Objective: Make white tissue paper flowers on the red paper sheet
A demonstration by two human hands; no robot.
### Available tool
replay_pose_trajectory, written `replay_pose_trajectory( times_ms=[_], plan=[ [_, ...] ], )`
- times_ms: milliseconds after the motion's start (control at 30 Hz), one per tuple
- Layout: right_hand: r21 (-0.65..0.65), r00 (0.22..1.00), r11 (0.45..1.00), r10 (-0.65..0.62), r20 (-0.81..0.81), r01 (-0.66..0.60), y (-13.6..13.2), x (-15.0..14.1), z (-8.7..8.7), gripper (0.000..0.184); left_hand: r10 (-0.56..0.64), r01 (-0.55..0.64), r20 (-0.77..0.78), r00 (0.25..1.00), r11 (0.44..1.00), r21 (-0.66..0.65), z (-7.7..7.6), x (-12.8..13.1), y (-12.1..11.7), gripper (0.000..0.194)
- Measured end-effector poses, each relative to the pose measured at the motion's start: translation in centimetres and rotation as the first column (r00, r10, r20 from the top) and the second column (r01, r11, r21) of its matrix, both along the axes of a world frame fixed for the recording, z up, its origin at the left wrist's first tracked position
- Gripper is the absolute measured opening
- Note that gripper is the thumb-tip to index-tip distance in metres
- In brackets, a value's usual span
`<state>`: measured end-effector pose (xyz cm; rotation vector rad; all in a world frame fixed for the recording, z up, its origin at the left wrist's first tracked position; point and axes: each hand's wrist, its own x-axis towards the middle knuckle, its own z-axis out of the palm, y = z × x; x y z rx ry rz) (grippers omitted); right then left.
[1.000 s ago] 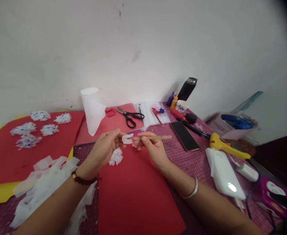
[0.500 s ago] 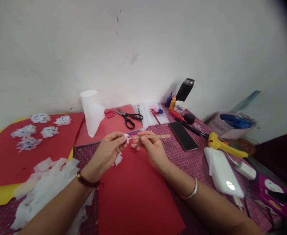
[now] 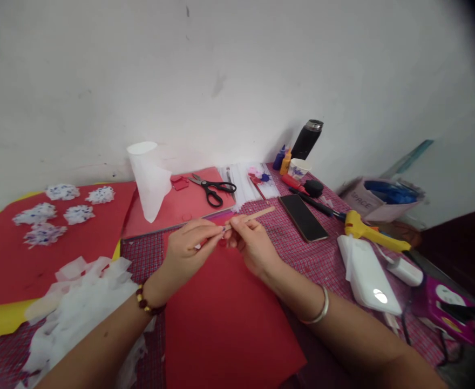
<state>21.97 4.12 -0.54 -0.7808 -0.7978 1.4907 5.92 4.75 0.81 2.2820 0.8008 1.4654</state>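
One flat wooden stick (image 3: 260, 213): pinched between thumb and fingers of the right hand (image 3: 257, 247), its free end slanting up and right toward a dark phone (image 3: 303, 218).

Left fingers: thumb and forefinger of the left hand (image 3: 189, 246) press together at the stick's near end; whether they clasp wood or something else is too small to tell.

Wrists: a beaded bracelet (image 3: 145, 300) circles the left, a pale bangle (image 3: 323, 306) the right.

Red sheet (image 3: 229, 324): lies beneath both hands on a checked cloth (image 3: 306, 256).

White strips (image 3: 79, 302): heaped beside the left forearm, which partly covers them.

Scissors (image 3: 213, 189): black-handled, lying beyond the hands on a red folder (image 3: 160, 216), with a tapering roll of white paper (image 3: 148, 181) upright to their left.

Tufts: five blue-specked white puffs (image 3: 79, 214) sit on another red sheet at far left, yellow showing along its edges.

Bottles: one blue (image 3: 279, 158), one yellow (image 3: 286, 163), beside a patterned cup (image 3: 299, 169) and a tall black flask (image 3: 307, 140) near the wall (image 3: 221, 81).

Glue gun (image 3: 359, 227): yellow, just beside a glossy white device (image 3: 369, 275).

Carton (image 3: 361, 201): marked "SPACE," blue material inside, at far right.
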Motion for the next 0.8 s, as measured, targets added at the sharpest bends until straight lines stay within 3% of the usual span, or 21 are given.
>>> replay_pose_trajectory(
  times_ms=[67, 133, 167, 233, 300, 333, 400, 500, 567, 667, 800],
  plan=[
    [-0.068, 0.999, 0.997, 0.039, -0.02, -0.041, 0.1, 0.2, 0.3, 0.027, -0.015, 0.015, -0.027, 1.0, 1.0, -0.001, 0.0, 0.0, 0.1, 0.016],
    [-0.078, 0.997, 0.995, 0.059, -0.056, -0.063, 0.3, 0.6, 0.7, 0.024, 0.013, -0.006, 0.034, 0.999, 0.981, -0.195, 0.1, 0.0, 0.4, 0.01],
    [-0.06, 0.995, 0.996, 0.064, -0.071, -0.068, 0.5, 0.8, 0.8, 0.024, 0.04, -0.003, 0.097, 0.994, 0.938, -0.347, 0.3, 0.0, 0.5, 0.007],
    [-0.014, 0.994, 0.997, 0.073, -0.077, -0.075, 0.8, 1.2, 1.0, 0.025, 0.103, 0.069, 0.238, 0.966, 0.782, -0.619, 0.6, 0.0, 0.8, 0.006],
    [-0.006, 0.996, 0.998, 0.069, -0.048, -0.069, 1.0, 1.2, 0.9, 0.026, 0.15, 0.144, 0.319, 0.936, 0.663, -0.735, 0.8, 0.0, 0.9, 0.011],
    [-0.022, 0.998, 0.998, 0.059, -0.031, -0.06, 1.1, 1.2, 0.8, 0.027, 0.163, 0.138, 0.316, 0.935, 0.655, -0.743, 0.9, 0.0, 0.8, 0.011],
    [-0.084, 0.999, 0.996, 0.043, -0.013, -0.044, 1.2, 1.0, 0.4, 0.029, 0.149, 0.052, 0.23, 0.962, 0.725, -0.686, 0.8, 0.1, 0.7, 0.009],
    [-0.197, 0.998, 0.978, 0.063, -0.019, -0.066, 1.8, 1.3, -0.5, 0.032, 0.041, -0.027, 0.019, 0.999, 0.886, -0.462, 0.3, -0.1, 0.7, 0.012],
    [-0.248, 0.997, 0.966, 0.073, 0.006, -0.069, 2.4, 2.1, -1.0, 0.03, 0.003, -0.046, -0.128, 0.992, 0.942, -0.333, -0.2, -0.4, 1.1, 0.019],
    [-0.245, 0.976, 0.969, 0.041, 0.215, 0.014, 3.6, 4.0, -1.8, 0.027, 0.057, -0.154, -0.359, 0.932, 0.956, -0.249, -1.1, -1.1, 2.0, 0.022],
    [-0.137, 0.872, 0.987, -0.012, 0.49, 0.09, 4.5, 5.9, -2.2, 0.026, 0.058, -0.214, -0.562, 0.825, 0.953, -0.215, -1.9, -1.6, 2.9, 0.024]
  ],
)
